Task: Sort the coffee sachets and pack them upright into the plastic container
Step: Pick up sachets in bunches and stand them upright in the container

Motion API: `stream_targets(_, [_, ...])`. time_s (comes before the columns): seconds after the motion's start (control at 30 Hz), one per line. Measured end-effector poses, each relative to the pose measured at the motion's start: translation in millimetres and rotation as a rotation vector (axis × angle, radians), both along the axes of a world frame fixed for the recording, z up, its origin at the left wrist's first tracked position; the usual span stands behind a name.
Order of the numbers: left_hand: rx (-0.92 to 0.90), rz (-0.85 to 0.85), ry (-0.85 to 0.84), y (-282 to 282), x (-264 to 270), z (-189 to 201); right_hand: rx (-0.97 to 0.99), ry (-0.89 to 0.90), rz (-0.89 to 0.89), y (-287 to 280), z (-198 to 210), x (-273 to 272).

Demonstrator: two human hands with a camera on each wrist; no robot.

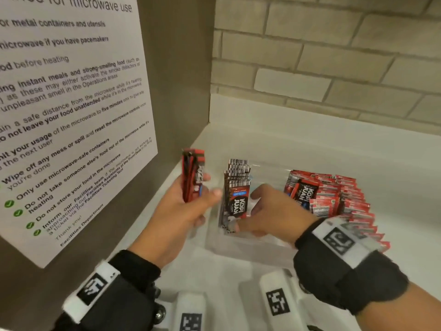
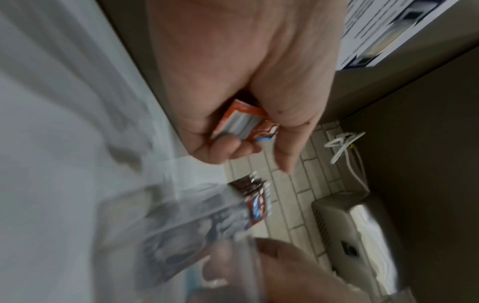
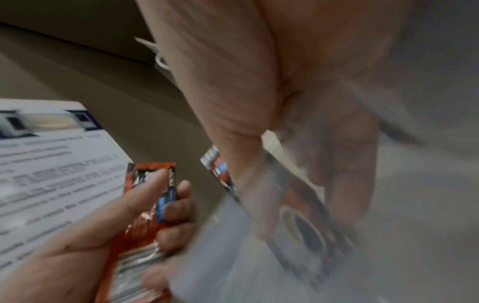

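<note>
Sachets (image 1: 192,176): I'm gripping a red bunch in my left hand (image 1: 183,209); my right hand (image 1: 269,211) is pinching black ones (image 1: 237,187) upright in the container (image 1: 238,249).

Blurring heavily across both wrist views; rendering the print on the red sachets (image 3: 145,209) unreadable there. Covering the lower part of the red sachets (image 1: 192,177) behind the left hand (image 1: 183,211) in the head view. Hiding the fingertips of the right hand (image 1: 269,211) behind the black sachets (image 1: 236,194), leaving the grip undeterminable. Smearing the clear plastic container (image 1: 248,249) walls into the white counter (image 1: 310,144). Cropping the microwave notice (image 1: 66,111) at the top and left edges. Obscuring part of the red sachet row (image 1: 343,197) behind the right wrist band (image 1: 338,242).
</note>
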State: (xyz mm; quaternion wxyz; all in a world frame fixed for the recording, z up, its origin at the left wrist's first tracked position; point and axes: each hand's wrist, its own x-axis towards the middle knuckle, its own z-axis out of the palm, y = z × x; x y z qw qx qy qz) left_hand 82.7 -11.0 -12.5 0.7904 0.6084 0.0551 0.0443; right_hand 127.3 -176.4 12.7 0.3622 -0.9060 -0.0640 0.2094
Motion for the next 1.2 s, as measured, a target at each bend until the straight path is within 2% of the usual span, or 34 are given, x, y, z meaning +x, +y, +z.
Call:
stream_targets(0.1, [-0.318, -0.177, -0.103, 18, -2, 17, -0.039, -0.193, -0.021, -12, 26, -1])
stream_targets(0.17, [-0.490, -0.322, -0.168, 27, -2, 28, 0.067, -0.254, -0.041, -15, 37, -4])
stream_targets(0.2, [-0.518, -0.354, -0.186, 27, -1, 35, 0.141, -0.285, -0.041, -14, 40, -5])
stream_targets(0.3, [-0.439, -0.307, -0.164, 16, 4, 57, 0.357, -0.328, -0.031, -6, 44, -10])
stream_targets(0.37, [-0.343, -0.226, -0.152, 7, 7, 65, 0.564, -0.290, -0.051, -1, 45, -13])
stream_targets(0.47, [-0.207, -0.201, -0.108, -2, 6, 66, 0.783, -0.235, -0.091, 1, 47, -16])
stream_targets(0.63, [-0.112, -0.225, -0.106, -14, -1, 58, 0.839, -0.118, 0.021, 5, 37, -13])
stream_targets(0.77, [-0.216, -0.212, -0.109, -20, -8, 57, 1.015, -0.107, 0.101, 7, 44, -20])
stream_targets(0.87, [-0.384, -0.041, -0.089, -10, -6, 57, 1.103, -0.319, 0.123, 3, 61, -20])
stream_targets(0.93, [-0.453, 0.100, -0.091, -4, -8, 58, 1.052, -0.584, 0.221, 6, 70, -20])
stream_targets(0.97, [-0.456, 0.129, -0.091, -3, -12, 56, 0.967, -0.725, 0.285, 9, 72, -20])
stream_targets(1.03, [-0.438, 0.085, -0.098, -3, -25, 54, 0.707, -0.996, 0.361, 15, 75, -20])
stream_targets(1.1, [-0.402, -0.032, -0.153, -4, -37, 54, 0.521, -1.180, 0.352, 17, 74, -17])
stream_targets(1.13, [-0.374, -0.055, -0.188, -4, -41, 55, 0.498, -1.214, 0.335, 17, 72, -17])
stream_targets(1.2, [-0.346, 0.009, -0.222, 0, -42, 57, 0.508, -1.225, 0.307, 19, 66, -21])
